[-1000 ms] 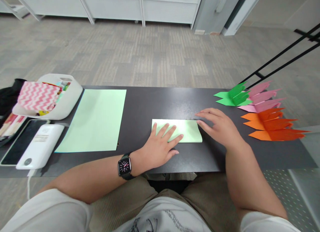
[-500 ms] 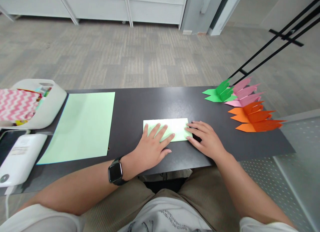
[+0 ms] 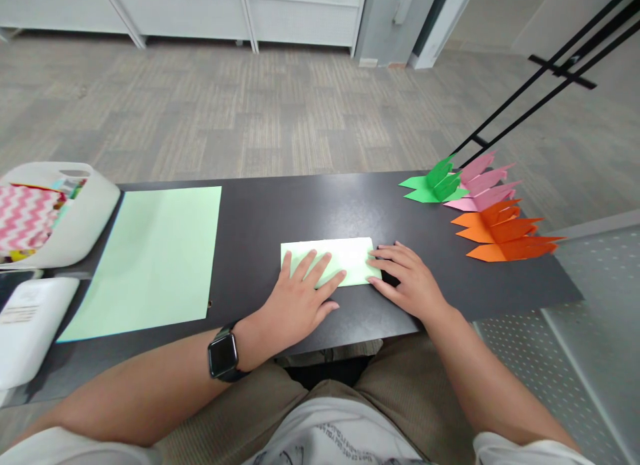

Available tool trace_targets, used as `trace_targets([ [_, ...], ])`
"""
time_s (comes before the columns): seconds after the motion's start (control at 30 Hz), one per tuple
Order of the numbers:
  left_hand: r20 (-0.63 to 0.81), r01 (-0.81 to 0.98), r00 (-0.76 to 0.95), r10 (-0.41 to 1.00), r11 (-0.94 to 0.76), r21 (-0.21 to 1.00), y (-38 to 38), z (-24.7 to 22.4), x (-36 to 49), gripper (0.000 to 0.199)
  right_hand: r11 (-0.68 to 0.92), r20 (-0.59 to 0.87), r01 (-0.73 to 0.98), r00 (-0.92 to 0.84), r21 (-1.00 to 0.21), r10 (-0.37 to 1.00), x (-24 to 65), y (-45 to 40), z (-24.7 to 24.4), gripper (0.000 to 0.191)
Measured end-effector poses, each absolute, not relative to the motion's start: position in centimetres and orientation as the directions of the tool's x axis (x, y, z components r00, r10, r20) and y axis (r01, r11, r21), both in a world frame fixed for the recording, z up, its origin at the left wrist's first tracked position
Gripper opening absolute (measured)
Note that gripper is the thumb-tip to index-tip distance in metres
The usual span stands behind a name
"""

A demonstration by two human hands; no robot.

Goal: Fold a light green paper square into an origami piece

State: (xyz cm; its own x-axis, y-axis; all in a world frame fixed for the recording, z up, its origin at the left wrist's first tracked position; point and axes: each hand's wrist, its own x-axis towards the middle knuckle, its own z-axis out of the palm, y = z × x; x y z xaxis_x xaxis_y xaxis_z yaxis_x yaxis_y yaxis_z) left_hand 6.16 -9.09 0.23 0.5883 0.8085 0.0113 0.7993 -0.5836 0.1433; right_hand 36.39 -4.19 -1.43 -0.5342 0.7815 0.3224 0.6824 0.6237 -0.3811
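Observation:
A folded piece of pale green paper [image 3: 353, 255] lies flat on the dark table [image 3: 270, 211] in front of me, a long rectangle. My left hand [image 3: 303, 301] rests on its left part and lower edge, fingers spread and palm down. At the paper's right end is my right hand [image 3: 407, 278], its fingertips touching the short edge, fingers bent a little and apart. Neither hand grips anything.
Pale green sheets [image 3: 150, 251] lie at the left. Beyond them are a white basket [image 3: 95, 218] holding a pink zigzag-patterned item and a white power bank [image 3: 37, 325]. Green [image 3: 435, 185], pink [image 3: 483, 185] and orange folded paper pieces [image 3: 505, 235] stand at the right.
Both hands keep nearly the same pose on the folded paper. The whole view has shifted slightly, with the table things appearing a little further left.

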Motion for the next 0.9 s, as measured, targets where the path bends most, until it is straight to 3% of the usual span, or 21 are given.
trace_targets([
  [0.53,0.023,0.805,0.582,0.813,-0.58,0.121,-9.2,0.13,6.19,0.059,0.619,0.303,0.684,-0.54,-0.385,0.785,36.35,-4.06,-1.39,0.03],
  [0.9,0.017,0.806,0.584,0.812,-0.582,0.111,-9.16,0.29,6.28,0.057,0.588,0.264,0.718,-0.525,-0.373,0.809,35.81,-3.3,-1.13,0.041],
])
